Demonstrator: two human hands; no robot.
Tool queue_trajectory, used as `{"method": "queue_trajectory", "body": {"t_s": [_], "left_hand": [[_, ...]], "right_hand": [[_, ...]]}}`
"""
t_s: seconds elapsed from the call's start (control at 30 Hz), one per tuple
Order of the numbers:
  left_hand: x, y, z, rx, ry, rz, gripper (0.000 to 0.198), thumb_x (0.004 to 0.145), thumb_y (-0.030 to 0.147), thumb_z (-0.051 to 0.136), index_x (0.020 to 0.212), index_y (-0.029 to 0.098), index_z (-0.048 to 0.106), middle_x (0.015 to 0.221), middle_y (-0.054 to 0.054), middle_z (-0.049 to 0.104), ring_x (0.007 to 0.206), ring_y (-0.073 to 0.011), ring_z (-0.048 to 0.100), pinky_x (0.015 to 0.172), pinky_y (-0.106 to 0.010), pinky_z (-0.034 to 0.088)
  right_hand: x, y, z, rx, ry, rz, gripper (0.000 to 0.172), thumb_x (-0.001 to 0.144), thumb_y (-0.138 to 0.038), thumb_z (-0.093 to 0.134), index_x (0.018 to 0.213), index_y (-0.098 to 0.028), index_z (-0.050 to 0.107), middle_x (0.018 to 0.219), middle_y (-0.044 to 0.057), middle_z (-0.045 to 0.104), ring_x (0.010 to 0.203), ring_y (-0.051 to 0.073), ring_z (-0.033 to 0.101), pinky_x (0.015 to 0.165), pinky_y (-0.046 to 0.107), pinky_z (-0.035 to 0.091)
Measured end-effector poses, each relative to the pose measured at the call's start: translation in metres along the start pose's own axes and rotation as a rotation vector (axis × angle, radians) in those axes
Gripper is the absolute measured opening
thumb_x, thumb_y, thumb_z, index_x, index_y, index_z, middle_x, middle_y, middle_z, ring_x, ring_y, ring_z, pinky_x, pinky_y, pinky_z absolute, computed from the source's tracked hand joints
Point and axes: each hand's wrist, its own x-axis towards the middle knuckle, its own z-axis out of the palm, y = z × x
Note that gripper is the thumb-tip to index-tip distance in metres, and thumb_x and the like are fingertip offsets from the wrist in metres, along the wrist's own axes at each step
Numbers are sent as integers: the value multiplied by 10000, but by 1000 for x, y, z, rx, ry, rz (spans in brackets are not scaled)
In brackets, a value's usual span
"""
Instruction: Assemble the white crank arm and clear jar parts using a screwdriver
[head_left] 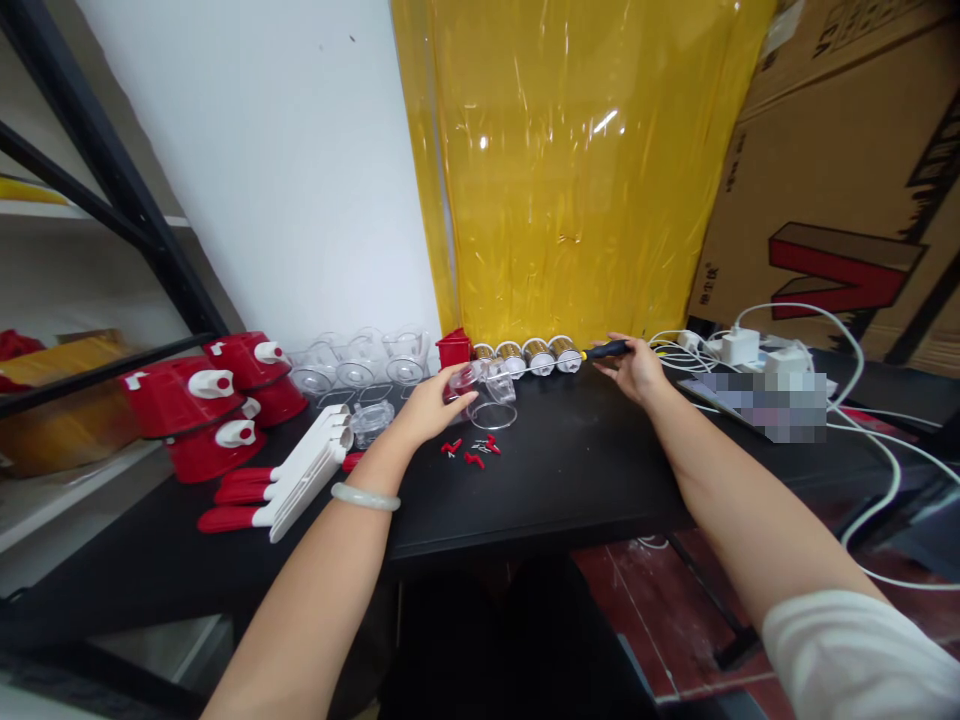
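My left hand (436,405) is closed around a clear plastic part (496,382) above the black table. In my right hand (637,370) is a screwdriver (609,350) with a black and yellow handle. Its long shaft points left at the clear part; whether the tip touches it, I cannot tell. A clear round rim (493,416) shows just below the held part. On the table in front lie several small red parts (474,459) and some small screws (481,447). Several metal cylinders with white ends (538,357) lie in a row behind the screwdriver.
A small red container (453,348) and several clear cups (360,360) stand at the back. Stacked red housings (191,392) and white handles with red ends (311,470) occupy the left. White cables and chargers (741,347) lie right, near a cardboard box (832,180).
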Motion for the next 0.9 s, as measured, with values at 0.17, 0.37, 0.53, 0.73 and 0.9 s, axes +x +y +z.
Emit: {"method": "queue_trajectory", "body": {"t_s": [0.17, 0.37, 0.53, 0.73, 0.9], "left_hand": [[0, -1, 0, 2, -8, 1, 580, 886, 500, 588, 1392, 231, 498, 1311, -82, 651, 1179, -265, 626, 1020, -406, 472], [0, -2, 1, 13, 1, 7, 583, 888, 501, 585, 1398, 232, 494, 1312, -87, 649, 1185, -271, 623, 1029, -414, 465], [0, -3, 1, 10, 2, 6, 585, 886, 510, 584, 1394, 231, 500, 1314, -88, 648, 1190, -273, 620, 1031, -415, 464], [0, 0, 0, 10, -5, -4, 585, 887, 494, 591, 1395, 220, 498, 1299, -88, 658, 1160, -264, 636, 1006, -405, 479], [0, 1, 0, 2, 0, -3, 589, 883, 496, 598, 1391, 215, 500, 1310, -90, 651, 1171, -263, 629, 1013, -402, 474]], "right_hand": [[2, 3, -1, -153, 39, -94, 207, 898, -423, 542, 834, -228, 570, 490, -74, 472, 400, 94, 473, 576, 287, 531], [2, 2, -2, -67, 15, 10, 245, 919, -431, 412, 880, -244, 565, 727, 3, 672, 669, 166, 669, 659, 350, 556], [-1, 2, 0, -97, 17, -71, 156, 838, -373, 605, 904, -237, 566, 651, -30, 637, 557, 128, 634, 554, 249, 512], [-1, 2, 0, -130, 53, -33, 230, 919, -435, 451, 878, -230, 547, 610, -27, 615, 506, 122, 600, 531, 257, 518], [-1, 0, -1, -12, -28, -14, 115, 897, -335, 477, 918, -243, 543, 771, 1, 689, 708, 151, 690, 616, 284, 552]]}}
